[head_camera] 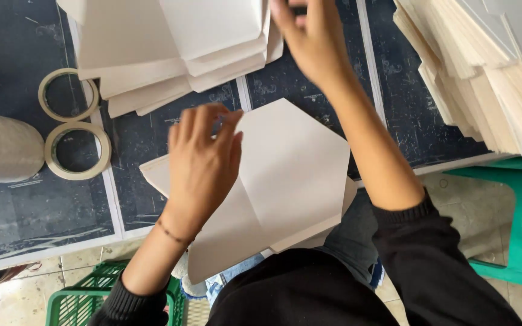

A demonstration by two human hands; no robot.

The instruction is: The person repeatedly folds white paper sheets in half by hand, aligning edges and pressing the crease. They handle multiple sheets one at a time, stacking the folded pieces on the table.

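A cream folded paper sheet (291, 175) lies at the table's front edge, partly hanging over my lap. My left hand (203, 163) rests on its left part, fingers bent and pressing the paper down. My right hand (312, 39) is raised farther back, over the edge of a pile of folded cream sheets (170, 48); its fingertips are cut off by the top of the frame, so what they hold is hidden.
Two rolls of masking tape (77, 148) and a pale cylinder (1, 148) sit at the left. A tall stack of cream paper (484, 78) fills the right. A green basket (80, 299) and a green plastic stool (515, 223) stand on the floor.
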